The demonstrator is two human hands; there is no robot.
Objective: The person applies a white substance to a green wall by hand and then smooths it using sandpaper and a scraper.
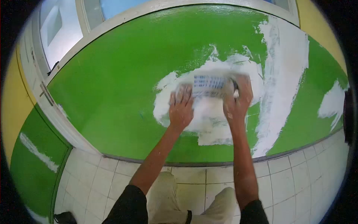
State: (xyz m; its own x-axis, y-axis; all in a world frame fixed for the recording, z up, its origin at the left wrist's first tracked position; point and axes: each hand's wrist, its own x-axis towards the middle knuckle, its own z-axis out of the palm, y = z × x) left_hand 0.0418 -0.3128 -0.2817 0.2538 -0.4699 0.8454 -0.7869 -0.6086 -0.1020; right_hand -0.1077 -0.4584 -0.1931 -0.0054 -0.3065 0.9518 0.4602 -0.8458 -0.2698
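A pale sheet of sandpaper (209,85) with rows of blue print on its back lies against a rough white filler patch (218,123) on the green wall. It is smeared by motion. My right hand (238,98) is closed around the sheet's right end, with a small dark spot showing between thumb and fingers. At the left end, my left hand (181,108) is open, its whitened fingers spread and pressed flat at the sheet's edge. Whether the left fingertips overlap the sheet is blurred.
A tall white filler band (281,78) runs down the wall to the right, with a smaller patch (332,102) beyond. A door frame (56,108) stands left. Tiled floor (190,173) meets the wall's base. A dark object (65,217) lies bottom left.
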